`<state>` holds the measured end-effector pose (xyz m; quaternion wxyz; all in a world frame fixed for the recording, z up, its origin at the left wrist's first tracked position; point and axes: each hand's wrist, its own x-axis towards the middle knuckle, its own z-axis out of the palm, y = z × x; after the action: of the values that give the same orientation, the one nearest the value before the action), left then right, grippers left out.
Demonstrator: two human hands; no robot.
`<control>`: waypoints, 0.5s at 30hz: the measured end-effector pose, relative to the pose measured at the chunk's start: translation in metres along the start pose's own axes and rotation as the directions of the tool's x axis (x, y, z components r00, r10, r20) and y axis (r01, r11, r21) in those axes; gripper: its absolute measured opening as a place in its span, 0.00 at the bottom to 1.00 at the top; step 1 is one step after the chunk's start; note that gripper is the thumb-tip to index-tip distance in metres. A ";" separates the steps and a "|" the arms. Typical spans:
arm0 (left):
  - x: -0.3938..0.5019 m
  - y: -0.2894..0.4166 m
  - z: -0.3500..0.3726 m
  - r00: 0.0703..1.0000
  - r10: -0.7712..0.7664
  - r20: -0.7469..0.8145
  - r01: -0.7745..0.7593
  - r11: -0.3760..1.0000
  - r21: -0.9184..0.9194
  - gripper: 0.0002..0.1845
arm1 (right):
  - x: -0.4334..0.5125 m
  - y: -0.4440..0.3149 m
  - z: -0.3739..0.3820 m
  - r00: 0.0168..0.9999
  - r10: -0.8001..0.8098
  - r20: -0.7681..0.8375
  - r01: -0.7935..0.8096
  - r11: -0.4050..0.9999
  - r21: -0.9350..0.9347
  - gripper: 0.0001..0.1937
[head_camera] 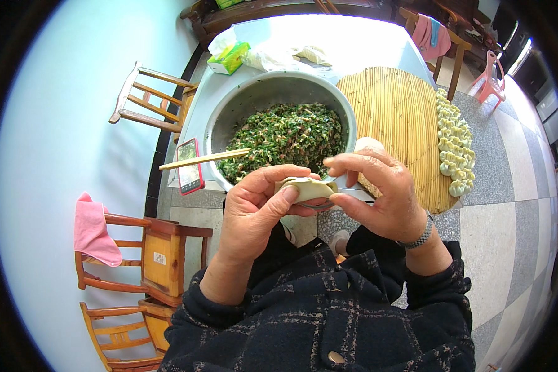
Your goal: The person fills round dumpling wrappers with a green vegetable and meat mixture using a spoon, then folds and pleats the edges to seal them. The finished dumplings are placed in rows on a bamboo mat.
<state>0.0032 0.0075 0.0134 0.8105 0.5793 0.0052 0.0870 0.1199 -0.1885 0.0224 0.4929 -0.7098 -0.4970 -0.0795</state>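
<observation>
A folded dumpling [314,189] of pale dough rests in my left hand [260,197], pinched between thumb and fingers. A bit of green filling shows at its right end. My right hand [381,179] is just to the right, thumb at the dumpling's end and the other fingers spread. Beyond both hands stands a large metal basin [246,93] holding chopped green filling [288,135]. Wooden chopsticks [204,159] lean over its left rim, tips in the filling. Several pleated dumplings [453,139] line the right edge of a round reed mat [390,107].
A red-cased phone [189,166] lies left of the basin on the table [367,39]. Behind the basin are a tissue pack [229,58] and a plastic bag [272,58] near some dough [312,55]. Wooden chairs [162,255] stand at left; a pink plastic chair [490,83] is far right.
</observation>
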 end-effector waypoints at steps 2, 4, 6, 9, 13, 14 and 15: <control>0.000 0.001 -0.001 1.000 -0.005 -0.013 0.005 1.000 -0.023 0.16 | -0.004 0.001 -0.001 0.998 0.053 0.042 -0.055 0.997 0.051 0.15; 0.001 -0.001 -0.002 1.000 -0.021 -0.022 0.020 0.999 -0.048 0.16 | -0.007 0.001 -0.002 0.996 0.063 0.061 -0.067 0.996 0.061 0.11; 0.002 -0.002 -0.001 1.000 -0.027 -0.007 0.026 0.998 -0.065 0.16 | -0.007 0.001 -0.003 0.997 0.000 0.072 0.000 1.000 -0.004 0.10; 0.002 -0.003 0.001 0.999 -0.041 0.002 0.041 0.996 -0.085 0.17 | -0.003 0.002 -0.002 0.992 -0.105 0.076 0.116 0.981 -0.156 0.12; 0.001 -0.003 0.003 0.999 -0.051 0.004 0.051 0.994 -0.101 0.17 | 0.002 0.002 0.004 0.977 -0.204 0.056 0.211 0.946 -0.246 0.14; 0.001 -0.003 0.003 0.999 -0.047 0.003 0.047 0.995 -0.091 0.16 | 0.002 0.002 0.005 0.975 -0.214 0.059 0.222 0.946 -0.236 0.14; 0.001 -0.003 0.003 0.999 -0.045 0.004 0.045 0.995 -0.088 0.16 | 0.003 0.002 0.004 0.972 -0.225 0.062 0.233 0.946 -0.227 0.13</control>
<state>0.0044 0.0039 0.0119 0.8370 0.5428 0.0135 0.0682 0.1214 -0.1834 0.0204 0.3849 -0.7014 -0.5718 -0.1814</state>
